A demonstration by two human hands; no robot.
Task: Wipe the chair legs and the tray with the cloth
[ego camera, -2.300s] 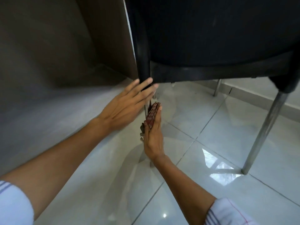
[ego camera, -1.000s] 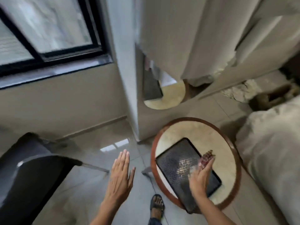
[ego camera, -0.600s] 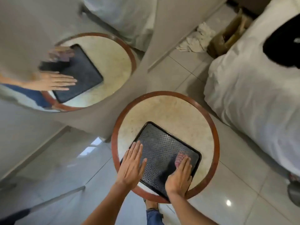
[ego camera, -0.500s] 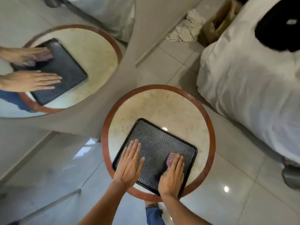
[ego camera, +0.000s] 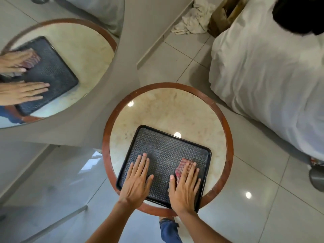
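A black patterned tray point(ego camera: 164, 146) lies on a round marble-topped table point(ego camera: 166, 109) with a brown rim. My left hand point(ego camera: 137, 181) rests flat on the tray's near-left part, fingers spread, holding nothing. My right hand point(ego camera: 185, 186) presses a red striped cloth point(ego camera: 180, 167) flat onto the tray's right side; the cloth sticks out past my fingertips and most of it is hidden under the palm. No chair is in view.
A mirror point(ego camera: 52, 71) at the left reflects the table, the tray and both hands. A bed with white linen point(ego camera: 268, 71) stands to the right. A crumpled white rag point(ego camera: 194, 18) and a brown bag point(ego camera: 226, 13) lie on the tiled floor behind.
I have left the chair leg and turned to the table. Both hands have come down onto the tray, and the right hand has slid the cloth to the tray's right side.
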